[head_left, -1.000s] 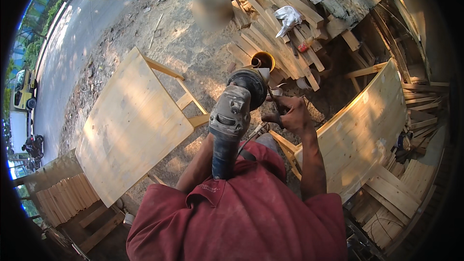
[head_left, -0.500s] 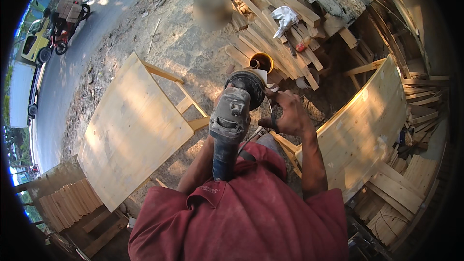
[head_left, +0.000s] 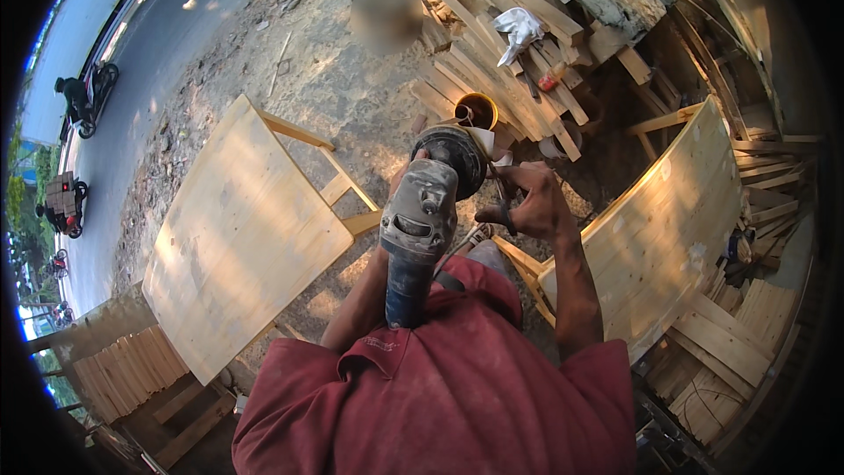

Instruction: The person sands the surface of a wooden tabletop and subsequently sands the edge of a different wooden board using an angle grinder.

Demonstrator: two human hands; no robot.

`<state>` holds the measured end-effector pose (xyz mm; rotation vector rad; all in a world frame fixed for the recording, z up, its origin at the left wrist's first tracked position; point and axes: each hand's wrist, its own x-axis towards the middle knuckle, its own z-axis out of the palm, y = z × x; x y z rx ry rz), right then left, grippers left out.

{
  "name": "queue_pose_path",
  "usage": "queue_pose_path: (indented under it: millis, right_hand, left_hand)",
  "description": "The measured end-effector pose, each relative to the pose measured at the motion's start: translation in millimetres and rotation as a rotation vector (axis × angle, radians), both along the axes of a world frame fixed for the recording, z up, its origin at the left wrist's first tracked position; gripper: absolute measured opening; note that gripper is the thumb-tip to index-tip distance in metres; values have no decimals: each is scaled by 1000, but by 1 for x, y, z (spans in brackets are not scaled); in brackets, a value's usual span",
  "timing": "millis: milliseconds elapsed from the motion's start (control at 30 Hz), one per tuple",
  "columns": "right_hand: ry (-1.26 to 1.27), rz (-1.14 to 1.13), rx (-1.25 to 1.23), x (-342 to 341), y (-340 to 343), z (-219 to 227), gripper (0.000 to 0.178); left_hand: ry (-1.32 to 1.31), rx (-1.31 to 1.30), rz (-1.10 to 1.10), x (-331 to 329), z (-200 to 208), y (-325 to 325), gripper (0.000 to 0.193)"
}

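A dusty angle grinder [head_left: 420, 211] with a blue body stands upright before my chest, its round disc head [head_left: 453, 154] on top. My left hand [head_left: 420, 157] grips the grinder from behind; only a bit of its fingers shows past the tool. Beside the disc's right edge is my right hand [head_left: 538, 200], its fingers curled and thumb bent inward. A thin dark item [head_left: 505, 213] shows between its thumb and fingers, too small to name. White sheet-like scraps [head_left: 485, 137] show just beyond the disc.
Pale wooden tabletops stand at left [head_left: 251, 237] and right [head_left: 651, 237], with wooden legs. Ahead lie a yellow-rimmed bucket [head_left: 476, 111], stacked planks [head_left: 501, 79] and a white cloth [head_left: 519, 33]. Vehicles pass on the road [head_left: 149, 62] at far left.
My right hand has shifted slightly right and down, its fingers more curled. The grinder stays almost in place. On the road, the yellow truck has moved up and motorbikes have come into view.
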<state>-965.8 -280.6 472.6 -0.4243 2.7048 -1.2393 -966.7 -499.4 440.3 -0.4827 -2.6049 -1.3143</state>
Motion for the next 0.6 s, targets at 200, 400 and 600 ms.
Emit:
queue_pose_path:
  millis: [200, 400, 600]
  right_hand:
    - [5, -41, -81, 7, 4, -12, 74]
    - [160, 0, 14, 1, 1, -6, 88]
    - [50, 16, -64, -1, 3, 3, 80]
  left_hand:
    - [-70, 83, -3, 4, -2, 0, 35]
    - [-190, 270, -8, 3, -2, 3, 36]
    - [-284, 417, 5, 4, -3, 3, 37]
